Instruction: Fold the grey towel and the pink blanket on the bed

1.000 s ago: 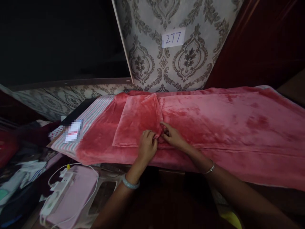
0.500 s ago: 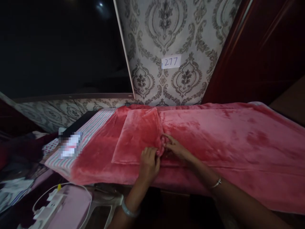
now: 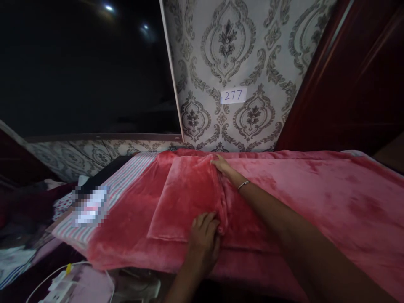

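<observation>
A folded red plush cloth (image 3: 186,193) lies on a larger spread of red plush fabric (image 3: 303,198), its right edge thick and rolled. My left hand (image 3: 204,231) is closed on the near right corner of this cloth, fingers curled over the edge. At the far end of the same edge, the fingers of my right hand (image 3: 222,165) pinch the far corner; the thumb is mostly hidden. Between the two hands, the rolled edge runs nearly straight from front to back.
A striped cloth (image 3: 132,172) shows under the left end of the red fabric, with a blurred white item on it. A large dark screen (image 3: 91,75) stands behind. At lower left are a white power strip (image 3: 59,286) and piled clothes. A dark red panel leans at right.
My right hand has moved from beside my left hand to the far end of the cloth's edge. The bunched edge is now stretched out. The view has tilted slightly upward.
</observation>
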`<state>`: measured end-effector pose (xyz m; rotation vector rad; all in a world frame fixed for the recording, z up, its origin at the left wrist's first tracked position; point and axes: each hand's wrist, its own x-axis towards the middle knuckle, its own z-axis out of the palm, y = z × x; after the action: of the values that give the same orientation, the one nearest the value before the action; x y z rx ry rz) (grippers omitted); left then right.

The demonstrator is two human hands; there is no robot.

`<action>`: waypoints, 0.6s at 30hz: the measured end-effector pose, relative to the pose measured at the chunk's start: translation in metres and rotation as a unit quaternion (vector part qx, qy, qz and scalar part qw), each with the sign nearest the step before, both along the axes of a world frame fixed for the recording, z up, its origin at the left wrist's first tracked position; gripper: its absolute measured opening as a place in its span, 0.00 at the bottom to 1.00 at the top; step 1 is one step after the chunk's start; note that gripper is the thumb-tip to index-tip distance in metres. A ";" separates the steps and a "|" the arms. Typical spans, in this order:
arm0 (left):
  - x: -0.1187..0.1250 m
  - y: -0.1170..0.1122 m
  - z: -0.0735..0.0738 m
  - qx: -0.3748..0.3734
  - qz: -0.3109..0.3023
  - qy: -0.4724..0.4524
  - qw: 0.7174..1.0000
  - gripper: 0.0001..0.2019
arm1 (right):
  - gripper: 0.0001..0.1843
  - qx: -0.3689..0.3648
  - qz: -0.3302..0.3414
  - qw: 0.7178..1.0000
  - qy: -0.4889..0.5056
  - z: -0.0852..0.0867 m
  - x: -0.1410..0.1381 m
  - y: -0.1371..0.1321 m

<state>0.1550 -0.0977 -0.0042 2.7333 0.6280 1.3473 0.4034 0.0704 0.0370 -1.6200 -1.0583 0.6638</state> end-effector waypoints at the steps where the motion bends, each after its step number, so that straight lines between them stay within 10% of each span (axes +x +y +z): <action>1: 0.000 0.001 0.000 0.000 -0.003 0.002 1.000 0.16 | 0.34 -0.004 -0.011 1.000 -0.006 0.000 -0.001 0.008; 18: 0.013 -0.002 -0.012 -0.018 -0.044 -0.004 0.999 0.21 | 0.37 -0.062 -0.133 0.981 -0.130 -0.029 0.032 0.000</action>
<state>0.1679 -0.1001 -0.0167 2.6929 0.5177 1.3136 0.4353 0.0700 0.0078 -1.9549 -0.9732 0.3509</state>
